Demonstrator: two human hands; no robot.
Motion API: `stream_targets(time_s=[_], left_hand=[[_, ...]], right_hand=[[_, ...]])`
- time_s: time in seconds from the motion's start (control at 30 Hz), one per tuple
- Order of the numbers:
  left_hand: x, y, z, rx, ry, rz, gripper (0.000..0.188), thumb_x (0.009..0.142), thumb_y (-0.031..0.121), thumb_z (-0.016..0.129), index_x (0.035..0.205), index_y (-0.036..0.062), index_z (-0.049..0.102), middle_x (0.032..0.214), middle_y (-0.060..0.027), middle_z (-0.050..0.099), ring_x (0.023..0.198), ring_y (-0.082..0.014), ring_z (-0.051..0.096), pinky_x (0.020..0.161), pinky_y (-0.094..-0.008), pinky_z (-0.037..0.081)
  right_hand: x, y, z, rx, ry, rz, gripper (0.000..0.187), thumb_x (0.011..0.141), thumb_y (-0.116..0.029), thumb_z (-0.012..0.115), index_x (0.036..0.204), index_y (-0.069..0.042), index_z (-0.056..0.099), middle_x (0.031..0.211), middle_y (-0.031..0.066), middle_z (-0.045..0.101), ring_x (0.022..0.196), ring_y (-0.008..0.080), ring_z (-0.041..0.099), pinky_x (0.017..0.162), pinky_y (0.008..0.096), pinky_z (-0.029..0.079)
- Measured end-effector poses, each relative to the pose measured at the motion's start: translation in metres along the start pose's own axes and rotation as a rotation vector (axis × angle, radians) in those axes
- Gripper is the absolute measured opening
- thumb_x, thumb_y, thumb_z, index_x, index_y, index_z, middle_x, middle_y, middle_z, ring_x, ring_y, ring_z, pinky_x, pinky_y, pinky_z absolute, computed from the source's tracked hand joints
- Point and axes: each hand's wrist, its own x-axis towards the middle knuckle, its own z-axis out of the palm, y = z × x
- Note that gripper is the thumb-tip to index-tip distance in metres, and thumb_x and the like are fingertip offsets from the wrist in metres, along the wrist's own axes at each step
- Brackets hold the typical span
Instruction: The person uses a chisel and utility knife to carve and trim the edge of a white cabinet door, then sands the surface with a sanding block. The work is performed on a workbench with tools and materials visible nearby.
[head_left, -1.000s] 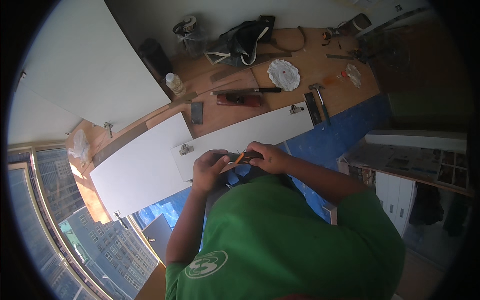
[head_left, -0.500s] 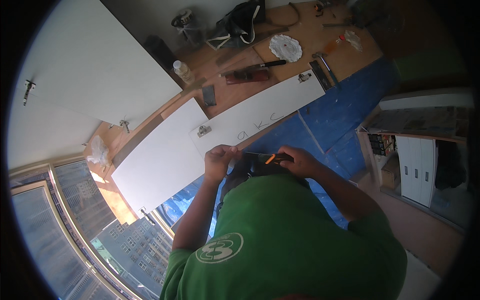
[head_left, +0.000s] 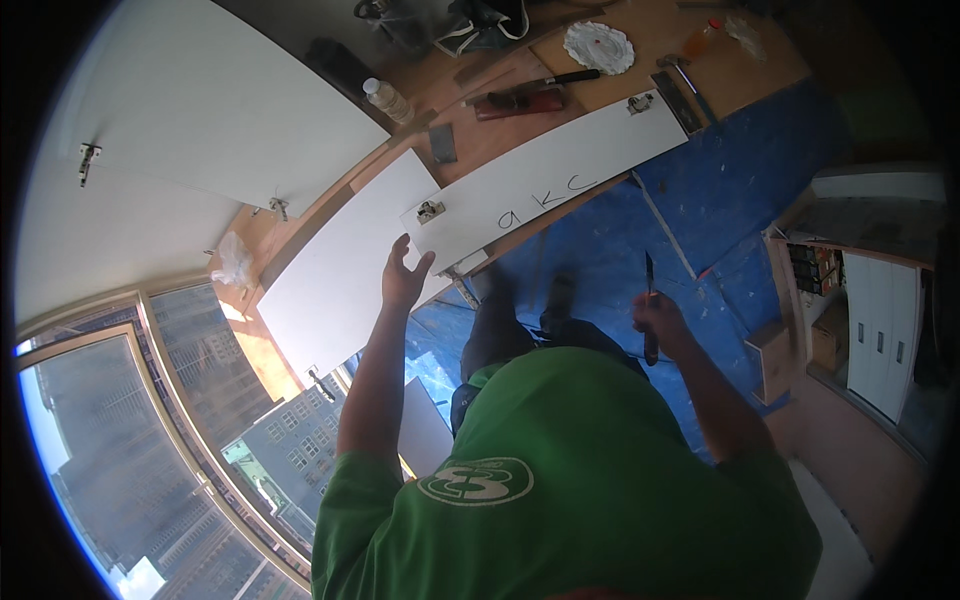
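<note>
My right hand (head_left: 660,320) is closed around a slim knife-like tool (head_left: 649,268), its dark blade pointing up and away from me. The lower end of its handle sticks out below my fist; the exact kind is hard to make out. My left hand (head_left: 402,278) is raised with thumb and fingers apart, holding nothing. It hovers near the near-left end of a long white panel (head_left: 530,185) with handwritten marks. A metal cabinet hinge (head_left: 430,211) sits on that end, and another hinge (head_left: 639,103) is on the far end. A wider white panel (head_left: 345,275) lies to the left.
On the wooden bench stand a clear bottle (head_left: 388,100), a red case (head_left: 520,104), a crumpled white plate-like item (head_left: 599,48) and a hammer (head_left: 690,88). Blue sheeting (head_left: 720,220) covers the floor. White doors with hinges (head_left: 88,160) rise at left, beside windows.
My hands have parted: the left moved left and opened, and the right moved right with the tool, turning its blade upward. My view has shifted, showing more floor.
</note>
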Motion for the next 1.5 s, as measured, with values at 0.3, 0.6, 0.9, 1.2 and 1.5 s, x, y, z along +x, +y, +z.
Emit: stream_targets(time_s=[0.3,0.6,0.9,1.2,1.5], left_hand=[[0.093,-0.036,0.014,0.271,0.010,0.300,0.058,0.097,0.047,0.069,0.142,0.0119,0.061,0.146,-0.0160,0.060,0.133,-0.0356,0.055,0.110,-0.0452,0.048],[0.090,-0.033,0.015,0.224,-0.031,0.271,0.048,0.091,0.036,0.075,0.130,0.0076,0.068,0.128,-0.0133,0.066,0.121,-0.0355,0.058,0.104,-0.0465,0.051],[0.051,-0.048,0.025,0.009,-0.052,-0.328,0.069,0.089,0.045,0.077,0.136,-0.0016,0.059,0.117,-0.0212,0.070,0.113,-0.0359,0.066,0.099,-0.0446,0.053],[0.042,-0.031,0.039,-0.279,-0.236,-0.639,0.067,0.098,0.064,0.058,0.087,-0.0013,0.067,0.069,-0.0107,0.066,0.059,-0.0213,0.068,0.051,-0.0326,0.051],[0.032,-0.016,0.025,-0.606,-0.335,-0.739,0.074,0.099,0.066,0.056,0.109,-0.0066,0.066,0.080,-0.0120,0.066,0.061,-0.0201,0.064,0.052,-0.0333,0.049]], right_hand=[[-0.040,0.011,0.004,-0.086,0.237,0.064,0.031,0.081,-0.005,0.062,0.112,-0.001,0.062,0.080,0.0070,0.061,0.067,0.0175,0.061,0.063,0.0339,0.049],[-0.017,0.027,0.051,0.077,0.222,0.064,0.018,0.092,-0.015,0.074,0.099,-0.006,0.060,0.069,0.0016,0.057,0.057,0.0156,0.059,0.053,0.0316,0.048],[0.126,-0.008,0.164,0.321,-0.004,0.123,0.024,0.099,-0.021,0.067,0.117,-0.007,0.061,0.106,0.0139,0.070,0.083,0.0263,0.071,0.068,0.0405,0.056],[0.170,-0.036,0.221,0.522,0.012,0.094,0.017,0.099,-0.022,0.067,0.114,-0.013,0.066,0.106,0.0065,0.066,0.083,0.0234,0.067,0.073,0.0417,0.057],[0.133,-0.079,0.223,0.417,0.034,0.037,0.023,0.094,-0.027,0.075,0.110,-0.013,0.067,0.089,0.0038,0.060,0.073,0.0184,0.063,0.064,0.0388,0.056]])
